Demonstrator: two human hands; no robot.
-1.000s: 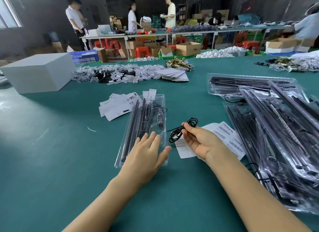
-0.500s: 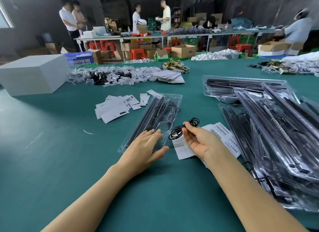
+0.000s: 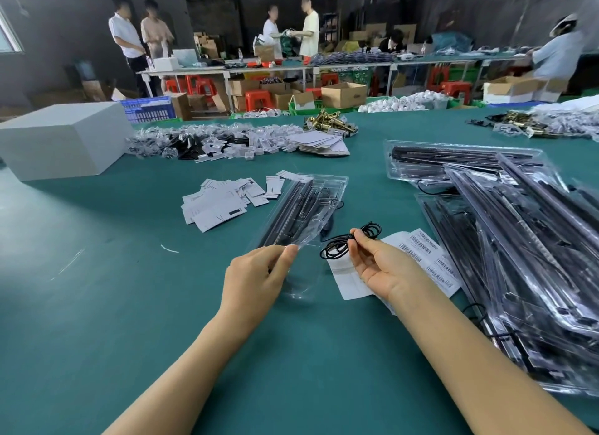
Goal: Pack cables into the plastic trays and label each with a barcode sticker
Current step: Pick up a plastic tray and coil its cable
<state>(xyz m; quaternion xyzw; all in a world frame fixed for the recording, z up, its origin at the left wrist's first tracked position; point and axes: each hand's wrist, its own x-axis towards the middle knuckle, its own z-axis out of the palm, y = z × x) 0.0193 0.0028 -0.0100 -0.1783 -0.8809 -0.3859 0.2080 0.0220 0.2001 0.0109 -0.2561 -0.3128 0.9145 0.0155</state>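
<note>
**Cable goes left into tray**

I see right hand [image 3: 377,266] pinching coiled cable [image 3: 351,244], just right of tray [image 3: 308,207]. Left hand [image 3: 256,277] grips tray's near end, nearer. Tray's long axis runs away, tilted right.

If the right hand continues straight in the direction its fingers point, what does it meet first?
Probably the near end of the clear plastic tray held by the left hand; the right hand, pinching the coiled black cable, points up-left, though depth is unclear.
</note>
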